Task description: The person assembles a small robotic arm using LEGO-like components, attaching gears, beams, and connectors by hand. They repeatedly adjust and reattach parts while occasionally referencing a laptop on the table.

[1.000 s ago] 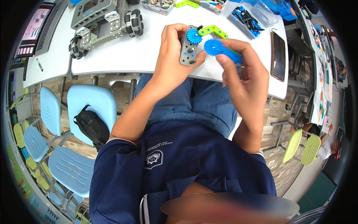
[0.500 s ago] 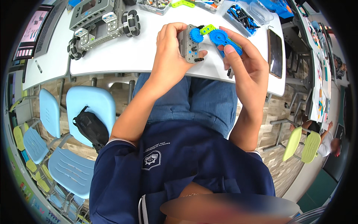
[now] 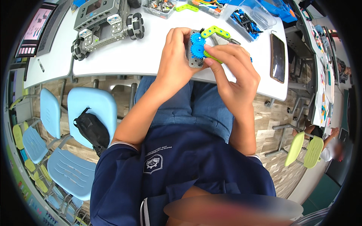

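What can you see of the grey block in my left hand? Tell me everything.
The grey block is long and narrow with rounded corners and small holes, and looks like plastic. Your left hand grips it from the left, its length pointing away from you, seen against the table. Two toothed blue gears cover much of its face; whether the nearer one is seated can't be told. A lime beam juts right by its far end.

Lettering point(image 3: 160, 149) on navy shirt point(image 3: 196, 154) and grey controller point(image 3: 103, 16).
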Demonstrator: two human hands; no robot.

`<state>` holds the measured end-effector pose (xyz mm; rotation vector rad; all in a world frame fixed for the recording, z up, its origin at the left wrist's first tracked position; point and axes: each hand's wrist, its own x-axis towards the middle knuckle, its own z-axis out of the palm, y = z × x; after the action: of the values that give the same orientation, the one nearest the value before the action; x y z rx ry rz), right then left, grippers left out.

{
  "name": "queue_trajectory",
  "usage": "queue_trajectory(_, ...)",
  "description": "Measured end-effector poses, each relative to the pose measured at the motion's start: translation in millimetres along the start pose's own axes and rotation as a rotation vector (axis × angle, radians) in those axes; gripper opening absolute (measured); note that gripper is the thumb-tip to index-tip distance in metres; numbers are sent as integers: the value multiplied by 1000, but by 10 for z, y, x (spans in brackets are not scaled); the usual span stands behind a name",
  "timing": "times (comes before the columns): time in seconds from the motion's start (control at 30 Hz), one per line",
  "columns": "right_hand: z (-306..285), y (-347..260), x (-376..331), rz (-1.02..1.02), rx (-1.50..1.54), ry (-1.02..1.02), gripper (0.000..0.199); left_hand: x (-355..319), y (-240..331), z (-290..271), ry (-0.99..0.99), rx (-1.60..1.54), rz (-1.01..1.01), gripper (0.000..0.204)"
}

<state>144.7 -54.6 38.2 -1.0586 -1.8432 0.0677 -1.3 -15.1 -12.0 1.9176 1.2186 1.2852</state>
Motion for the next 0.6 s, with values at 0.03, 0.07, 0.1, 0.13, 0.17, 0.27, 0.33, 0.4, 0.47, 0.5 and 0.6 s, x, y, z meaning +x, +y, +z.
queue_trajectory(0.03, 4, 4, -7, -10, -14, 13, 26, -5, -2, 8, 12, 4, -6, 71)
queue_trajectory(0.07, 7, 4, -14, -14, -16, 9, 26, -9, -3, 19, 20, 9, -7, 71)
queue_trajectory(0.1, 10, 4, -20, -20, -15, 11, 26, -7, -6, 29, 24, 11, -9, 71)
queue_trajectory(0.13, 4, -1, -28, -17, -19, -3, 26, -12, -9, 32, 25, 15, -8, 71)
queue_trajectory(0.17, -5, -3, -31, -30, -40, -6, 27, -12, -11, 37, 24, 20, -8, 72)
queue_trajectory(0.27, -41, -6, -31, -59, -107, -37, 28, -17, -14, 33, 0, 32, -31, 74)
queue_trajectory(0.33, -53, -6, -24, -78, -131, -40, 28, -18, -18, 31, 0, 33, -28, 75)
queue_trajectory(0.4, -57, -14, -17, -89, -153, -46, 28, -22, -20, 32, -1, 34, -27, 75)
queue_trajectory(0.47, -58, -32, -9, -80, -160, -57, 29, -20, -25, 34, 1, 38, -21, 75)
queue_trajectory(0.5, -62, -46, -6, -67, -159, -66, 29, -19, -27, 36, 4, 37, -18, 75)
queue_trajectory(0.6, -76, -95, -6, -28, -158, -84, 29, -25, -30, 39, 15, 56, -7, 75)
